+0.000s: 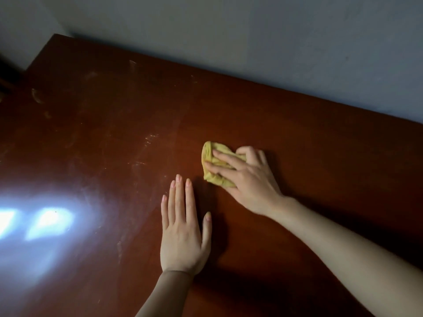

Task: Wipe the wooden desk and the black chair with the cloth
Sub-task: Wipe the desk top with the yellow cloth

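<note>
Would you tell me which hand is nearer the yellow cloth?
Right. The right hand grips the cloth; the left hand lies flat on the desk, apart from it.

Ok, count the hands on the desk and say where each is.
2. The left hand lies flat on the wooden desk, near the middle. The right hand is beyond it to the right, holding the yellow cloth against the desk. None hidden.

A: Desk (320, 145) top left and far of the cloth (208, 154): bare wood, free passage.
B: Obstacles?
A: Wall (251, 37) closes the whole far edge. Left hand (182, 234) lies flat just near-left of the cloth, not touching. Right hand (250, 181) sits on the cloth, blocking approach from the right.
</note>
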Demonstrator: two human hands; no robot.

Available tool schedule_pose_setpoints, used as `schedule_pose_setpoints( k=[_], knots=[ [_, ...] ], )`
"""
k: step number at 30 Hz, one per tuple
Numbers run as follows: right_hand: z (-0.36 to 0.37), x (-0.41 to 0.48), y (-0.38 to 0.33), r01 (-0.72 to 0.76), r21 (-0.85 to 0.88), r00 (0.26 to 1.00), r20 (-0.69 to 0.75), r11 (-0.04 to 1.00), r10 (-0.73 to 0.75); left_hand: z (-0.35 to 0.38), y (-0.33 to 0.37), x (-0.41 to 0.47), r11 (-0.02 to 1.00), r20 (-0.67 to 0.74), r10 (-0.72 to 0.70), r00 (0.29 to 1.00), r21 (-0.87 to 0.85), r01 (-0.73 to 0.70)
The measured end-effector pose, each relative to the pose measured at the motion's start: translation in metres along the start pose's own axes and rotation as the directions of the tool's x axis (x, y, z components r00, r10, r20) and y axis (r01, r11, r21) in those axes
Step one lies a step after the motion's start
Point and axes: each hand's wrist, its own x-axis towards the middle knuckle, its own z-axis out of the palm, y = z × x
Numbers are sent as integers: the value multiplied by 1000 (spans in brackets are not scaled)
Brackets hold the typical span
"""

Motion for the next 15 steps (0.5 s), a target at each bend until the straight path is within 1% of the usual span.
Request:
schedule_pose_setpoints(
  k=[2,4,6,8,10,12,15],
  knots=[
    [-4,-36,-4,40,24,999,22,999,-40,0,0,0,1000,4,5,1000,1,-5],
    [-9,-67,0,109,48,992,52,993,-111,0,-1,0,1000,8,13,1000,5,-13],
    [-17,-86,18,205,59,975,71,977,-209,0,-1,-1,1000,15,24,1000,14,-24],
    [-26,-94,42,265,52,959,89,963,-268,1,-2,-1,999,22,35,999,24,-35],
    [-36,-91,67,250,37,962,101,968,-252,1,-2,-1,999,22,39,999,18,-40],
    [-45,-79,87,187,27,977,101,982,-189,2,-1,-1,999,21,40,999,10,-40],
    [-51,-52,118,70,-3,997,44,998,-70,2,-1,-1,999,21,49,999,11,-50]
  ],
)
